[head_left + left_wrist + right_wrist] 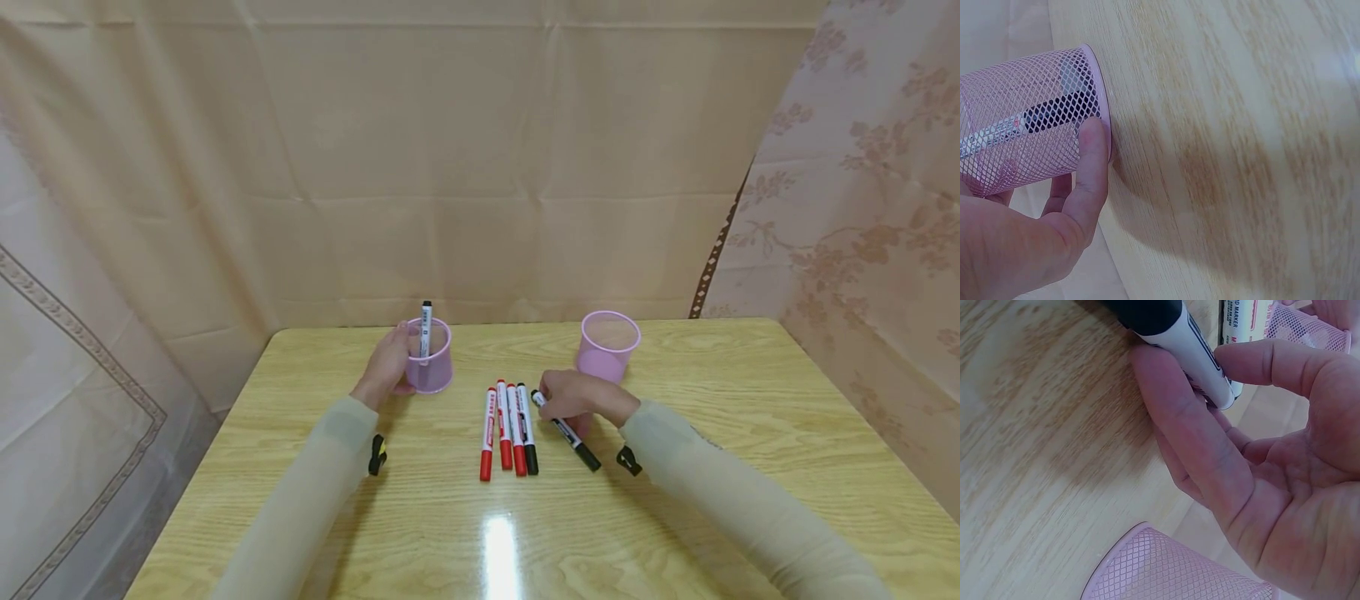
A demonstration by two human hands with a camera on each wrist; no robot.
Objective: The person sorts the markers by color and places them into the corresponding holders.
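My left hand (385,365) grips the side of a pink mesh pen cup (431,377) that stands upright at the back left. Inside that cup leans a black-and-white marker (425,329); the left wrist view shows its black cap (1054,112) low down through the mesh. Over at the right, my right hand (572,393) pinches another black-capped marker (567,432) between thumb and fingers, low over the table. The right wrist view has the thumb on one side of its white barrel (1196,359) and the index finger on the other.
Between the hands lie three red markers (487,433) and one black marker (528,429), side by side. A second pink mesh cup (603,363) stands just behind my right hand. The wooden table (420,533) ends at a beige curtain (420,167).
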